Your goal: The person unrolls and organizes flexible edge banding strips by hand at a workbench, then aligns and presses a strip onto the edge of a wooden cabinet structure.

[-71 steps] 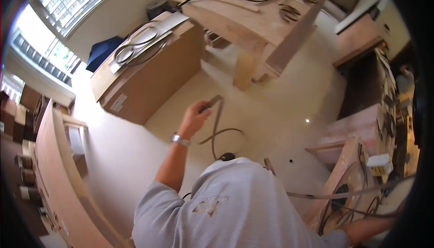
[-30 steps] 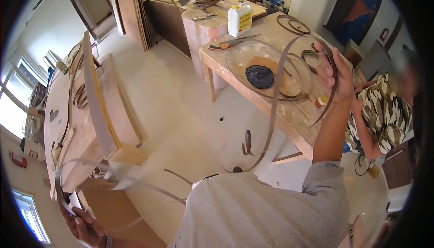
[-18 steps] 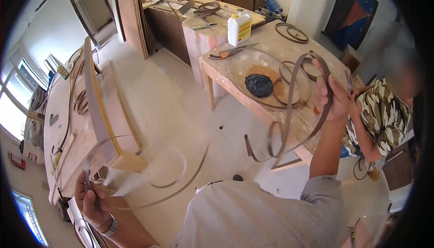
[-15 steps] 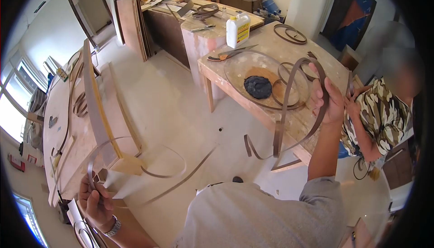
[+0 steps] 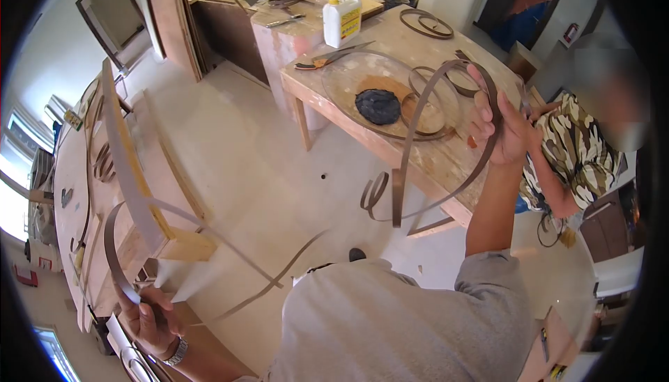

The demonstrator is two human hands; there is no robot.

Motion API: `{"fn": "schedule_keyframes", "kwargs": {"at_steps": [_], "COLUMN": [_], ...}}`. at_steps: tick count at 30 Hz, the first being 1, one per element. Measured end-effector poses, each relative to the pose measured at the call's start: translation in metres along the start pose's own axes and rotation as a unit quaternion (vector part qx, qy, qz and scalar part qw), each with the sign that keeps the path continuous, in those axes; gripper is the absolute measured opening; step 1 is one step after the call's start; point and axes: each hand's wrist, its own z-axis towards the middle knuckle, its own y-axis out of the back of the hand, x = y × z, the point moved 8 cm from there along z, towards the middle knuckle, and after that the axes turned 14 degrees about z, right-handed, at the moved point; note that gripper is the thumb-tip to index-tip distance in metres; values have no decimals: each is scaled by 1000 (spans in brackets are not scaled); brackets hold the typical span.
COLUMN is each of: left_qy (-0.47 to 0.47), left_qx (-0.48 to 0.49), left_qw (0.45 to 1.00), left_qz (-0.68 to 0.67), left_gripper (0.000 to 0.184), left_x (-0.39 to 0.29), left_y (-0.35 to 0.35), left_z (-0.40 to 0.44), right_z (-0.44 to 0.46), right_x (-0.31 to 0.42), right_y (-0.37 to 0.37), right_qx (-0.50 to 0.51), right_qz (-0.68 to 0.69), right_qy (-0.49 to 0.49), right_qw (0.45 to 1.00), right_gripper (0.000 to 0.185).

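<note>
My left hand [image 5: 153, 321], wearing a wristwatch, is low on the left with its fingers closed around a thin brown edge banding strip [image 5: 112, 246], which arches up and over toward the floor area. Raised over the right-hand table, my right hand [image 5: 499, 123] grips a looped length of brown edge banding [image 5: 398, 201]; its loops hang past the table edge. Whether both hands hold one continuous strip I cannot tell. Beyond my right hand, a dark lump of putty-like material [image 5: 378, 107] rests on a round clear sheet, near a handsaw [image 5: 324, 61] with an orange-and-black handle.
A white jug [image 5: 341, 23] and a coil of banding [image 5: 425, 24] stand on the wooden table [image 5: 296, 75]. At left, a long curved panel [image 5: 129, 152] lies on edge on a workbench. A person in a camouflage shirt [image 5: 582, 149] works at the table's right side.
The view has shifted, so the tables sit higher and further left. The strip at my left hand has swung into a taller arc; the loops under my right hand have swayed left. Both hands keep hold.
</note>
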Motion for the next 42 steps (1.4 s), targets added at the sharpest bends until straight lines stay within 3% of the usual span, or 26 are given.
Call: {"fn": "schedule_keyframes", "kwargs": {"at_steps": [5,9,11,20,27,32,33,42], "left_qy": [-28,18,13,-29,-7,41,43,83], "left_qx": [67,-30,-14,101,93,60,54,-15], "left_qw": [997,999,999,994,992,992,992,987], "left_qz": [-7,37,33,-2,-83,-102,-102,-136], "left_gripper": [53,53,54,58,67,69,69,67], "left_x": [5,19,19,19,20,20,18,51], "left_y": [11,33,25,-5,-32,-39,-39,-42], "left_z": [-7,-8,-1,36,54,58,58,23], "right_z": [-25,-49,-60,-114,-123,-111,-112,-66], "right_x": [38,63,70,67,39,25,23,-14], "right_y": [-10,-7,-2,20,34,41,44,28], "right_qx": [35,26,15,-130,-182,-141,-179,-91], "right_qz": [-22,-37,-51,-93,-88,-97,-99,-17], "right_qy": [34,54,67,114,76,55,54,22], "right_qw": [999,998,996,981,976,984,977,995], "right_gripper": [64,63,62,59,59,63,61,66]}}
